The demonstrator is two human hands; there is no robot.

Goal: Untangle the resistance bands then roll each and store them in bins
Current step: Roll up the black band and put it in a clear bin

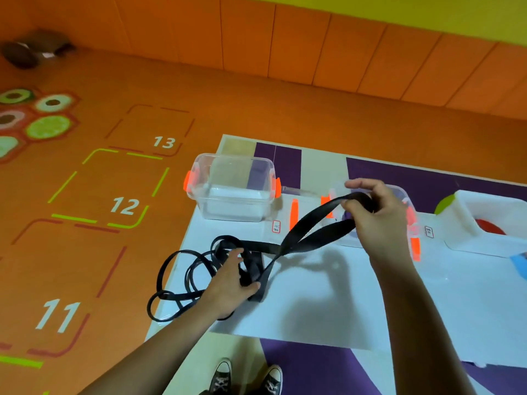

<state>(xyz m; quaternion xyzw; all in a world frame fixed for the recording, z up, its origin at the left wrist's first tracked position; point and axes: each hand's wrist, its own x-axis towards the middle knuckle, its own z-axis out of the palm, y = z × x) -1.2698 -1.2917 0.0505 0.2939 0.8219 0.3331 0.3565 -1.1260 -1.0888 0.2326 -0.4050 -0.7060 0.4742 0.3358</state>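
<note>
Tangled black resistance bands lie before two clear, orange-latched bins, one strand lifted.

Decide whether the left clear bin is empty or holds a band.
Empty: nothing black shows through the left clear bin; the bands lie outside it.
</note>
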